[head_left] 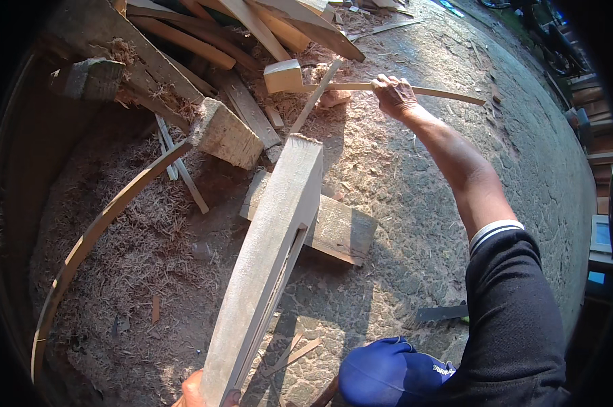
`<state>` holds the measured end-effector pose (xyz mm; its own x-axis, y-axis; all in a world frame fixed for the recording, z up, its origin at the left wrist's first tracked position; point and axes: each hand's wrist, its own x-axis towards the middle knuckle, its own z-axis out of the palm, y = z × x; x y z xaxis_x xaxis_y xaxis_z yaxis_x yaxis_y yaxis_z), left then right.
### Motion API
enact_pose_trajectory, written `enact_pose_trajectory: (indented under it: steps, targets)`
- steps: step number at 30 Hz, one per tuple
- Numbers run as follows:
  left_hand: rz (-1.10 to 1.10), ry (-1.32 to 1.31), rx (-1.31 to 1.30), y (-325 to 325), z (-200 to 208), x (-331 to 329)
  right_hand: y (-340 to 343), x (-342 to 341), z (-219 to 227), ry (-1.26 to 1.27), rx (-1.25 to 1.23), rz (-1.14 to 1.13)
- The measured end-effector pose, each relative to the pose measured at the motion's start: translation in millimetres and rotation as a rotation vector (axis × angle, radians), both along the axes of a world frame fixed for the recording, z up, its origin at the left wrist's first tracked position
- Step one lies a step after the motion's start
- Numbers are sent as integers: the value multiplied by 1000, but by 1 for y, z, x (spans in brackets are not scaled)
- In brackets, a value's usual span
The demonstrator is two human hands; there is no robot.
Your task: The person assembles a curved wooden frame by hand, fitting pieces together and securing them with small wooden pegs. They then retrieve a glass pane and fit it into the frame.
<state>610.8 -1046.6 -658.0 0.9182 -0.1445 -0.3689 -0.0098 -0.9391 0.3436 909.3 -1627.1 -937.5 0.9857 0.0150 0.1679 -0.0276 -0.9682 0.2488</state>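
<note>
My left hand (192, 389), partly cut off by the lower edge, grips the near end of a thick squared wooden beam (262, 244). A long slot runs along the beam's right side. My right arm reaches far forward, and my right hand (394, 96) is closed around a long thin wooden strip (449, 93) lying crosswise. The strip's left end meets or passes behind a pale wood block (284, 76); I cannot tell whether they are joined. A narrow lath (316, 98) slants up beyond the beam's far end. Under the beam lies a short wide board (343, 230).
Wood shavings (150, 258) cover the ground at left. A rough heavy timber (228, 132) and a curved strip (92, 234) stand there. Boards (306, 24) are piled at the back. A dark flat blade (442, 313) and rounded blue fabric (377, 373) are near my right arm.
</note>
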Motion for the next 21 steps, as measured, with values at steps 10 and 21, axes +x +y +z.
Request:
enact_pose_trajectory:
  steps: [10, 21]
  targets:
    - [-39, -166, -226, -9, -15, 5, -49, -211, -3, -63, 191, -79]
    - [-267, -652, -142, -16, -24, -17, -19, -342, 121, -552, 386, 39]
